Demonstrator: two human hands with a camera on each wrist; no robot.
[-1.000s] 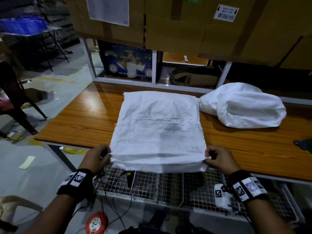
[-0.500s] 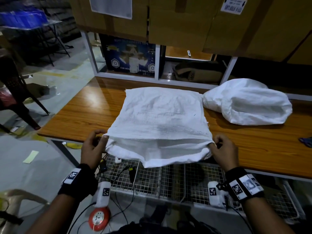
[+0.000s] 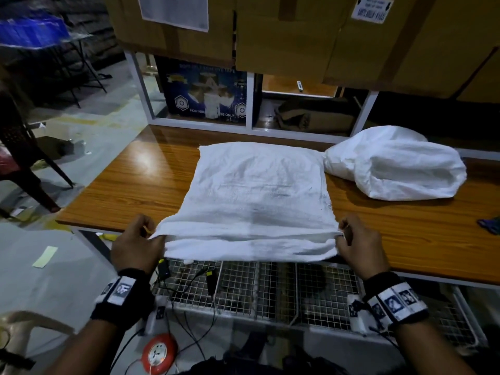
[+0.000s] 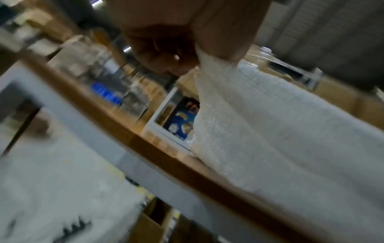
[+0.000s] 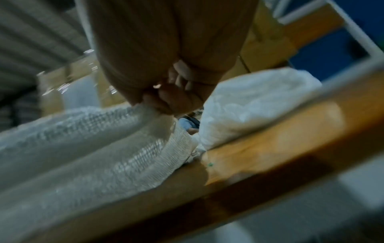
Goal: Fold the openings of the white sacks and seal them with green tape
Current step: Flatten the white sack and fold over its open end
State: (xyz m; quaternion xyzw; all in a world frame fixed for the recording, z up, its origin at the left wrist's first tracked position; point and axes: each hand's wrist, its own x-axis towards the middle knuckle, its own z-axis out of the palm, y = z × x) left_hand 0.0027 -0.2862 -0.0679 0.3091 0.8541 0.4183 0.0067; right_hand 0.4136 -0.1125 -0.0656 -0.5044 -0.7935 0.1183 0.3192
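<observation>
A flat white woven sack [image 3: 257, 190] lies on the wooden table [image 3: 121, 190], its open end hanging over the near edge. My left hand [image 3: 140, 239] pinches the near left corner of the sack's upper layer, and my right hand [image 3: 357, 239] pinches the near right corner. The upper layer is lifted, so a lower fold [image 3: 249, 249] shows beneath it. In the left wrist view the fingers [image 4: 166, 54] grip the sack [image 4: 280, 131]. In the right wrist view curled fingers [image 5: 172, 98] hold the sack's edge [image 5: 93, 139]. No green tape is in view.
A second, stuffed white sack [image 3: 395, 166] lies at the back right of the table. A dark object [image 3: 491, 224] sits at the right edge. Cardboard boxes [image 3: 284, 36] fill the shelf above. A wire rack [image 3: 270, 290] with cables and an orange extension reel [image 3: 158, 353] lie below the table edge.
Both hands have lifted the sack's near edge and carried it a little away from me over the table, so the upper layer has come up off the lower one.
</observation>
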